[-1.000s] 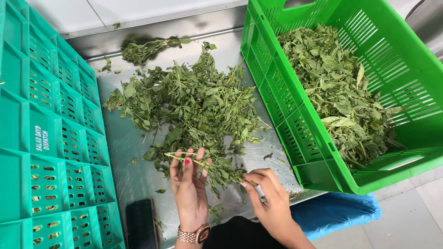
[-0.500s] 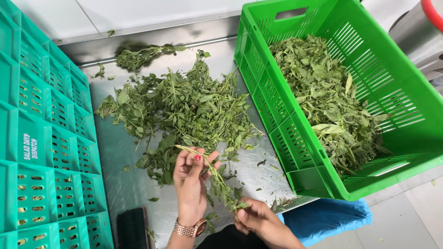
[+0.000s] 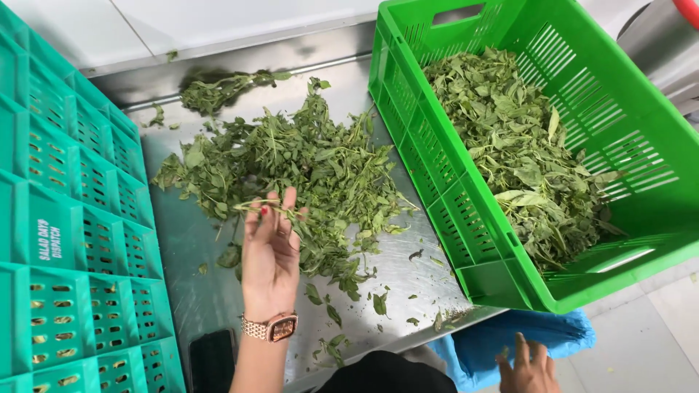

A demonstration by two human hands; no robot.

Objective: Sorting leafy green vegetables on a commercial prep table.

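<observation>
Nearest the camera, at the bottom edge, the right hand [image 3: 526,367] hangs low off the table's front edge with its fingers spread and nothing in them, just above a blue bag [image 3: 510,338] that sits below the table lip. A dark shape, apparently the person's clothing, fills the bottom centre, and a black phone [image 3: 212,358] lies flat on the metal near the front left corner. The left hand [image 3: 271,251], with a rose-gold watch [image 3: 271,327] on its wrist, reaches up over the steel table [image 3: 191,251]; its fingers are extended and loosely together, and a thin herb stem [image 3: 256,207] lies across the fingertips, pinched lightly there, with the stem pointing left. A few loose leaves [image 3: 378,302] are scattered on the bare metal to the right of that wrist. Just beyond the fingertips spreads the pile of leafy green herbs [image 3: 313,167], covering the middle of the table and touching the stem's leafy end. To the left stand teal crates [image 3: 65,240], stacked against the table's left side. To the right, 1 bright green crate [image 3: 451,196] sits tilted, overhanging the table's right edge, with a heap of picked leaves [image 3: 520,153] filling its floor. Farther back, a small separate bunch of herbs [image 3: 222,89] lies near the table's rear rim, beneath a white wall.
</observation>
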